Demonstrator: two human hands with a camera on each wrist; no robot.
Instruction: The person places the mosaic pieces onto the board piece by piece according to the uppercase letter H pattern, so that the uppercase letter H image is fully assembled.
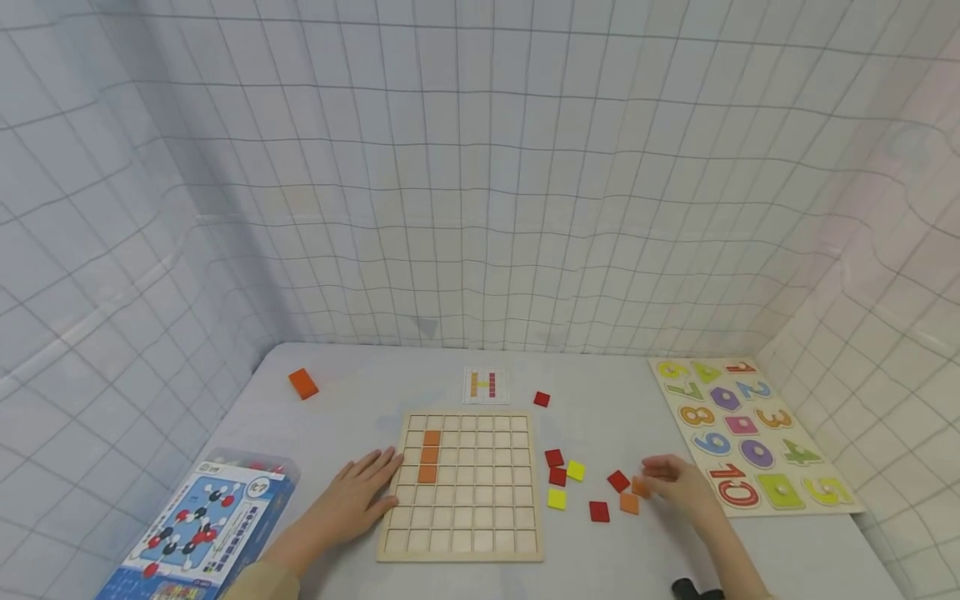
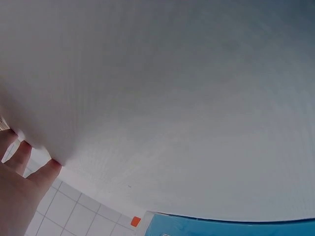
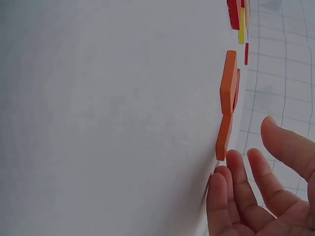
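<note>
1. Evidently, the left hand (image 1: 356, 496) lay with its fingers straight and slightly spread at the left edge of the wooden grid board (image 1: 461, 557) — presumably to steady it — and gripped nothing.
2. Well to its right, the right hand (image 1: 678, 485) had its thumb apart from its relaxed fingers; the tips were just beside an orange square tile (image 1: 640, 487), though whether they touched could not be told.
3. Left of those fingertips lay a second orange tile (image 1: 629, 503) and loose red tiles (image 1: 599, 512); farther left were two yellow tiles (image 1: 557, 499), probably all kept within easy reach.
4. Right of the left fingertips, the board's cells held three orange tiles (image 1: 429, 456) in one column, apparently aligned by the dividers.
5. Beyond both hands lay a printed pattern card (image 1: 486, 386), likely placed for viewing.
6. Left of the left hand, a molecular-model box (image 1: 202, 525) showed reddish contents through clear plastic, too blurred to identify.
</note>
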